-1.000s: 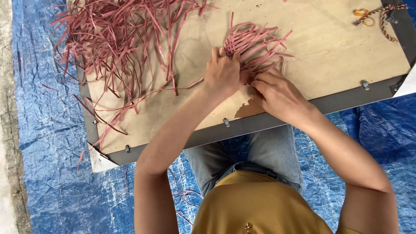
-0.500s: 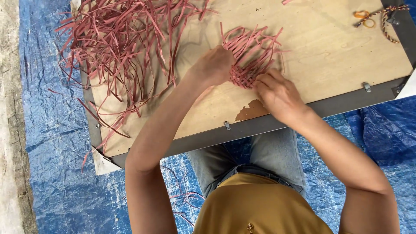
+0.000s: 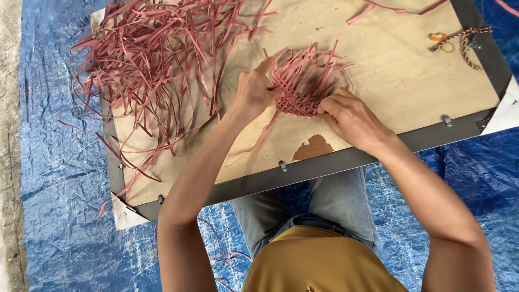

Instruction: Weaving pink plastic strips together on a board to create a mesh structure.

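Woven pink strip mat point(image 3: 304, 86), a small flat lattice of reddish-pink strips, lies at centre frame on the pale plywood worktop point(image 3: 389, 81). Going left to right: at upper left I see a loose heap of long reddish-pink strips point(image 3: 151, 59) spilling over the board's edge. My left hand point(image 3: 254, 92) has its grip closed on a strand at the mat's left edge, pinching it; my right hand point(image 3: 351, 116) presses fingers flat on the mat's lower right corner, holding it down. I judge the weave is mid-row; tightening that strand calls for steady counter-pressure. At upper right lie orange rubber bands point(image 3: 442, 42) and a braided cord point(image 3: 469, 43). Beneath everything spreads a crinkled blue tarpaulin point(image 3: 59, 178) on the floor.
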